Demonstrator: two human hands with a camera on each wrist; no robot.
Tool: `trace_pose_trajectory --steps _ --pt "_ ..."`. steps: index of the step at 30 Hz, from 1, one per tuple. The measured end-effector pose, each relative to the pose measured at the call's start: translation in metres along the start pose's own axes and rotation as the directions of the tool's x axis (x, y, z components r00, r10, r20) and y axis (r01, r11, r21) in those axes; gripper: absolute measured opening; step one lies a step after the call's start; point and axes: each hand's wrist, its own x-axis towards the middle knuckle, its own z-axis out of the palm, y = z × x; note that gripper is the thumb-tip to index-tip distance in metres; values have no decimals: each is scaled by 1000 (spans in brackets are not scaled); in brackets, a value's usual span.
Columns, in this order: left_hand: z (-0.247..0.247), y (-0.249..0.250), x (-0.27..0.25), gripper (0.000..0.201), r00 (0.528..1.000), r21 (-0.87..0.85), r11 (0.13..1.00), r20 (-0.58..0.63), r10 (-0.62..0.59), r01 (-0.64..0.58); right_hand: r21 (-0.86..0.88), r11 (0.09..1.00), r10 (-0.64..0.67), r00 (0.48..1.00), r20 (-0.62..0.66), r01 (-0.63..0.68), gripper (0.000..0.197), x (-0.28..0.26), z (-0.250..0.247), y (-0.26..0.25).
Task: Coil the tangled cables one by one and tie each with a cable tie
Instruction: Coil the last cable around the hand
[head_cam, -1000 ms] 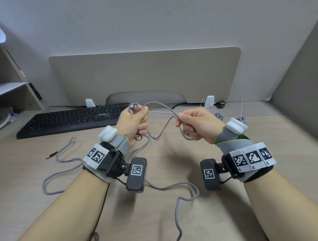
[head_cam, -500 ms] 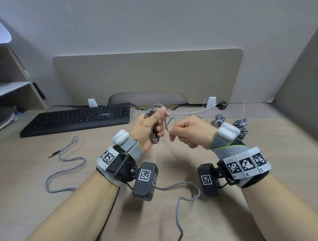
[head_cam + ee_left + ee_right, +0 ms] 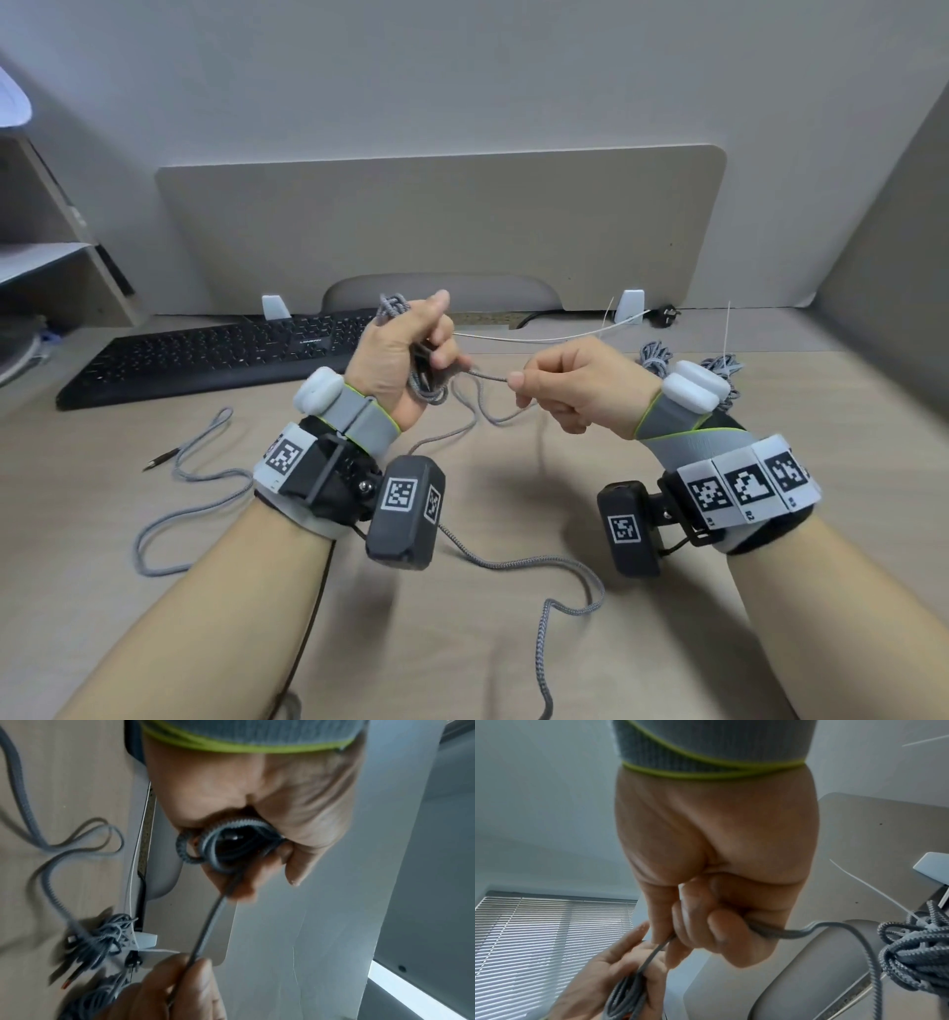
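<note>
We hold the grey cable (image 3: 482, 377) up over the table (image 3: 513, 642). Part of it is wound into a small coil (image 3: 426, 383) in our left hand (image 3: 398, 360). The L grip is curled round that coil, with the thumb up on top. In the left wrist view the loops sit like a ring inside the fist.

From the coil a short straight bit of cable runs to the right, to our right hand (image 3: 575, 385). The R grip is a narrow pinch, thumb and first finger on the cable, w/ the other fingers curled over it too. So the cable lies sideways between the two hands, left to right, pulled almost tight. The hands are near but not touching.

Past the right hand the loose part drops down, lies on the table in bends, and goes under our left wrist twd the left. We think a lot of cable is not wound yet.

Next move, we guess: the right hand brings its bit over to the left hand and lays one more loop on the coil. The right hand is the one that must travel; the left just holds.

Farther out, a thin white cable tie (image 3: 544, 336) lies behind the hands. Two more grey bundles (image 3: 655, 354) sit behind the right wrist. A black keyboard (image 3: 215, 354) is at the back left.
</note>
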Motion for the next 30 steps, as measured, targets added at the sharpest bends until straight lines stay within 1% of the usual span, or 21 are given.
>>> trace_pose_trajectory --steps 2,4,7,10,13,16,18,19,22,25,28,30 --pt "-3 3 1 38 1000 40 999 -1 4 -4 -24 1000 -7 999 34 8 25 1 0 2" --pt "-4 2 2 39 1000 100 995 -13 16 -15 -94 996 15 999 50 -11 24 2 2 6" --pt "-5 1 1 41 999 146 989 -42 33 -27 -194 980 60 998 30 -53 29 3 0 11" --pt "-5 5 0 43 997 204 978 -58 46 -34 -230 969 90 996 10 -85 33 2 -6 12" --pt "-3 5 -3 45 997 374 927 -49 52 -30 -260 959 119 993 -4 -116 33 3 -9 13" --pt "-2 8 -4 48 999 460 888 -36 26 -7 -296 941 160 986 -39 -165 30 1 -12 14" --pt "-4 10 -4 48 999 514 858 -36 24 -2 -280 943 166 983 -75 -181 28 0 -15 13" --pt "-3 11 -6 45 1000 560 829 -27 9 7 -258 950 160 983 -88 -178 27 -1 -15 11" --pt "4 5 -12 23 997 699 714 26 -75 35 -176 973 130 985 -110 -148 21 0 -11 6" --pt "10 -6 -16 6 979 741 668 77 -190 72 -106 987 105 984 -144 -120 19 1 -8 3" --pt "14 -16 -18 15 959 771 629 99 -265 94 -20 995 94 985 -144 -98 18 0 -7 1" --pt "17 -19 -21 12 956 787 613 117 -270 77 35 996 82 988 -134 -78 19 -1 -5 -2"
